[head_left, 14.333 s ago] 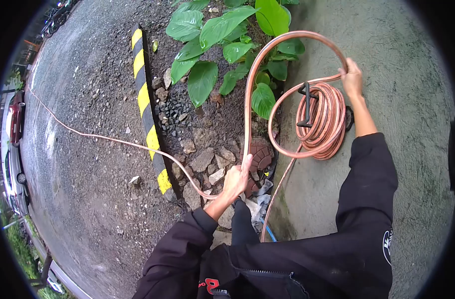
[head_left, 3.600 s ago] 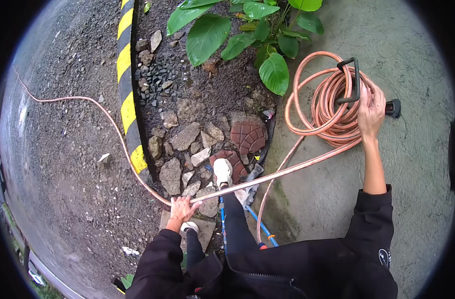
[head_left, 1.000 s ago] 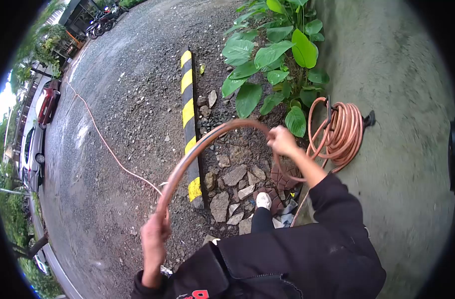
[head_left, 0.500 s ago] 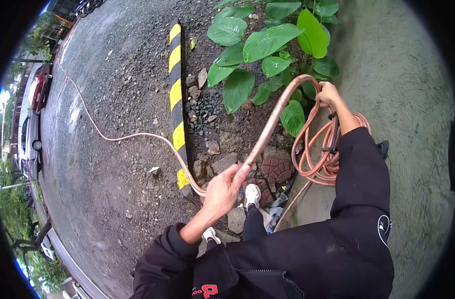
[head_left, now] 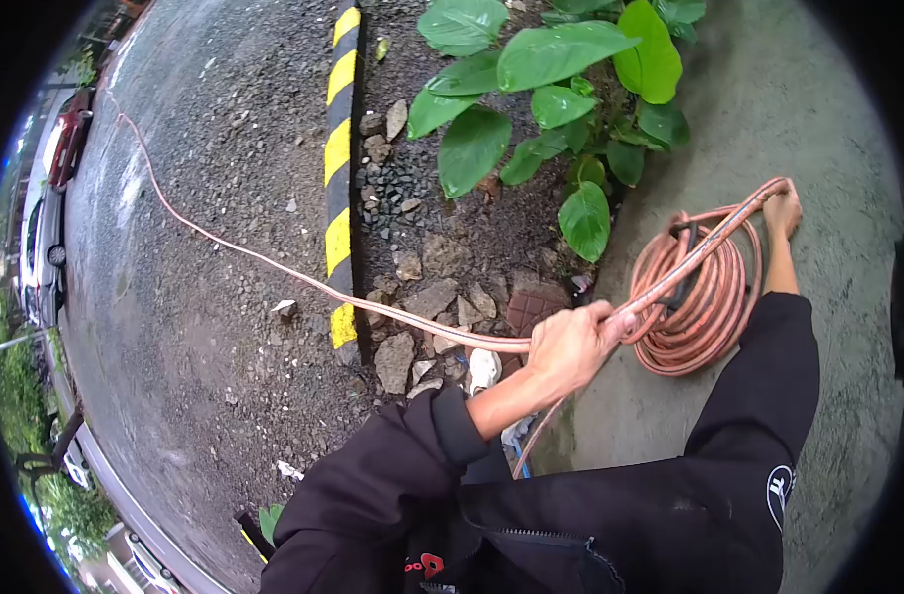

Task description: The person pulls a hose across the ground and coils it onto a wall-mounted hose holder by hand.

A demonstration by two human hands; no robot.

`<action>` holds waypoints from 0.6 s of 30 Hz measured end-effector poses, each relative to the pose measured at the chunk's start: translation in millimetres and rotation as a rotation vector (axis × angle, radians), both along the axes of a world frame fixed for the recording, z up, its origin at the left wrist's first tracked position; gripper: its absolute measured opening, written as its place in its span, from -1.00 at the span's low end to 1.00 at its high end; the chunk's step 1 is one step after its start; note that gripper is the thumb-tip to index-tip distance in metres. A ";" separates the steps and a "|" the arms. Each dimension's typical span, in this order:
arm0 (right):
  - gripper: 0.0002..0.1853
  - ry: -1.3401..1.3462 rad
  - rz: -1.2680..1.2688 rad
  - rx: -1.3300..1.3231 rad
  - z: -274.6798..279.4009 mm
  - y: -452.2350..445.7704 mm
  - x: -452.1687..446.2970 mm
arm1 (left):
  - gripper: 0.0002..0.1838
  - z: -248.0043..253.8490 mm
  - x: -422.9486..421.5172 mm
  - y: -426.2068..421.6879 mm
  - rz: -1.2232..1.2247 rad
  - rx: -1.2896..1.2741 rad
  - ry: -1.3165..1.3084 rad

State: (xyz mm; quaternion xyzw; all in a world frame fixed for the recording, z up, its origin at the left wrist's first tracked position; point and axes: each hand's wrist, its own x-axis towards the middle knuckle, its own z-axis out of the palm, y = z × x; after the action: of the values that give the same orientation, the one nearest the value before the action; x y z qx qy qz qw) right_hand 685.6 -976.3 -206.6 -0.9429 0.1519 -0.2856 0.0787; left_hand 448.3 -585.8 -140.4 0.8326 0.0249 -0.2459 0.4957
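Note:
A long copper-pink hose (head_left: pixel 442 329) runs from the far gravel, over the striped kerb, to my left hand (head_left: pixel 572 348). That hand is closed around it near the middle of the view. From there the hose stretches taut up to my right hand (head_left: pixel 783 210), whose fingers wrap round it at a bend on the right. Below and between the hands lies a coil (head_left: pixel 699 317) of the same hose on the concrete, with a dark band or handle (head_left: pixel 683 282) at its upper left. A thin free length of hose (head_left: pixel 541 434) trails down toward my legs.
A black-and-yellow kerb (head_left: pixel 340 238) separates gravel (head_left: pixel 224 188) from a bed with stones (head_left: pixel 395 358) and a leafy plant (head_left: pixel 561 109). Wet concrete (head_left: pixel 828 396) lies at right. My white shoe (head_left: pixel 484 369) is near the stones. Parked cars (head_left: pixel 48 247) stand far left.
Both hands have moved right, still gripping the hose. My right hand has swung out beyond the coil, and the arched loop between the hands is now pulled straight.

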 end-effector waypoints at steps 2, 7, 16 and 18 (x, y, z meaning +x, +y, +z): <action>-0.90 0.101 0.046 0.015 19.7 1.8 -25.4 | -0.55 -2.2 -25.2 -5.7 -0.074 -0.005 -0.049; -0.89 0.488 0.417 0.152 62.7 18.8 -78.7 | -0.56 -43.5 -105.6 2.2 -0.223 -0.024 -0.018; -0.58 0.232 0.659 -0.017 101.0 219.7 -223.5 | -0.51 -91.8 -208.9 34.4 -0.244 0.109 0.063; -0.60 0.257 0.822 0.384 95.8 334.8 -269.0 | -0.55 -99.6 -223.1 31.6 -0.212 0.054 0.061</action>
State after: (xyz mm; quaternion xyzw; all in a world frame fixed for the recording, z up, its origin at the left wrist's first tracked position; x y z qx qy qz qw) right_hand 416.7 -641.5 -110.8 -0.9211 -0.1754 -0.0783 0.3387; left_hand 225.1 -554.3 -240.0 0.8358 -0.0416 -0.3212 0.4434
